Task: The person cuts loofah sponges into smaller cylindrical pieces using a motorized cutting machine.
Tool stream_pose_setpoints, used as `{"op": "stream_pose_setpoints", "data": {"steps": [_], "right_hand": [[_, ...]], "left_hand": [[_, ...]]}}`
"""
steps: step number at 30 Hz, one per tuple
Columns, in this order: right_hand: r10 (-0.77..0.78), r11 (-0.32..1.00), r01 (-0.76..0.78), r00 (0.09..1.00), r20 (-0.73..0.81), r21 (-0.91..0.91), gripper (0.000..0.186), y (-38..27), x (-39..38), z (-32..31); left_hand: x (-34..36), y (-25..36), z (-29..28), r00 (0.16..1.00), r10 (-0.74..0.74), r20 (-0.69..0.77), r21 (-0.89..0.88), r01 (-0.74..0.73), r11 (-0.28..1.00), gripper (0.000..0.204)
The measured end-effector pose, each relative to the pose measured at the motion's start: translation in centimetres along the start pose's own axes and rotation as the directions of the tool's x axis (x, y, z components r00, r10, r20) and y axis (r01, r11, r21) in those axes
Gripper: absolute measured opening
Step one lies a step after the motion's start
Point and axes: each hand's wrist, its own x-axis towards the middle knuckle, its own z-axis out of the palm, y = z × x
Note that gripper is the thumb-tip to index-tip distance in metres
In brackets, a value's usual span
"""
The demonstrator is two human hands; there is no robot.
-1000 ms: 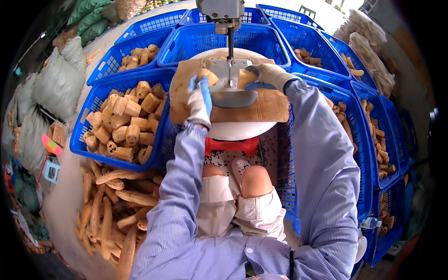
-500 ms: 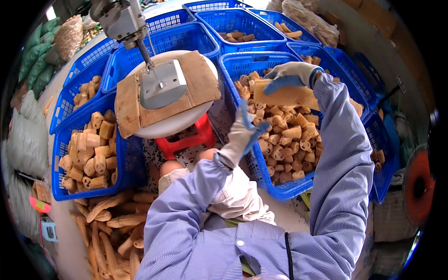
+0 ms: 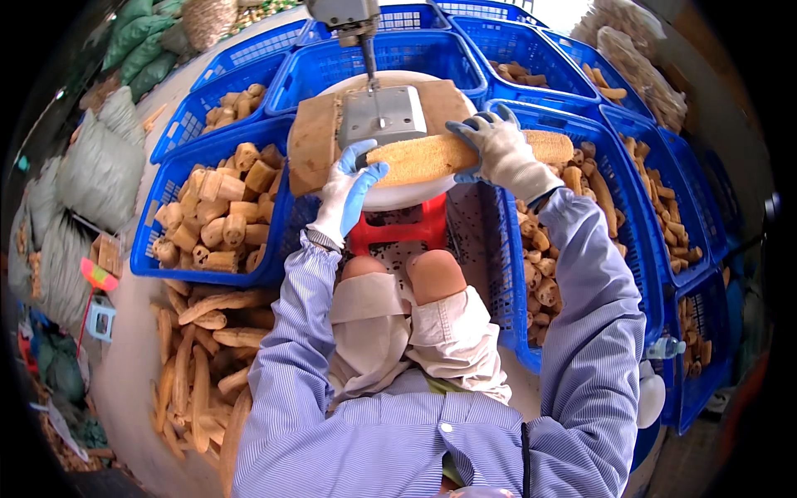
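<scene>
A long, dried tan loofah [image 3: 427, 158] lies crosswise in front of the machine, above the edge of its round white table [image 3: 390, 197]. My right hand [image 3: 501, 149], in a white and blue work glove, is closed around it right of the middle. At its left end is my gloved left hand [image 3: 342, 192], with that end between thumb and fingers. Just beyond the loofah is the machine's grey metal plate [image 3: 382, 112], set among brown cardboard [image 3: 315, 137]. A thin upright blade or needle from the machine head [image 3: 349, 17] meets the plate.
Blue crates surround me. The left crate [image 3: 270, 266] and right crate [image 3: 506, 274] hold cut loofah pieces. Whole loofahs [image 3: 199, 390] are piled on the floor at lower left. A red stool [image 3: 398, 232] stands under the table. Sacks [image 3: 108, 162] lean at far left.
My right hand has carried the loofah left from the right crate to the front of the machine. My left hand has moved to its left end. The view has shifted right.
</scene>
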Motion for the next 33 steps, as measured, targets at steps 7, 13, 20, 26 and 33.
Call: {"op": "stream_pose_setpoints", "data": {"steps": [7, 13, 20, 26, 33], "right_hand": [[0.090, 0.988, -0.064, 0.979, -0.183, 0.142, 0.079, -4.7, 6.1, 2.7], [0.089, 0.985, -0.039, 0.949, -0.302, 0.167, 0.075, -5.5, 8.7, 5.9], [0.094, 0.988, -0.056, 0.957, -0.274, 0.144, 0.074, -6.5, 9.6, 6.2], [0.080, 0.989, -0.040, 0.955, -0.287, 0.143, 0.075, -6.1, 10.4, 7.0], [0.057, 0.986, 0.004, 0.934, -0.352, 0.168, 0.074, -5.7, 11.5, 7.3]], "left_hand": [[4.6, -0.5, -7.8, 1.000, -0.010, -0.008, 0.196, 0.012, 0.981, 0.041], [6.7, -0.9, -9.5, 0.999, -0.048, 0.004, 0.197, 0.047, 0.979, 0.054], [6.4, -2.1, -10.5, 0.998, -0.050, -0.026, 0.103, 0.053, 0.993, 0.061], [6.9, -3.7, -10.3, 0.999, 0.016, -0.043, 0.036, -0.014, 0.999, 0.064], [8.4, -4.5, -9.8, 0.989, 0.130, -0.069, 0.261, -0.108, 0.959, 0.056]]}}
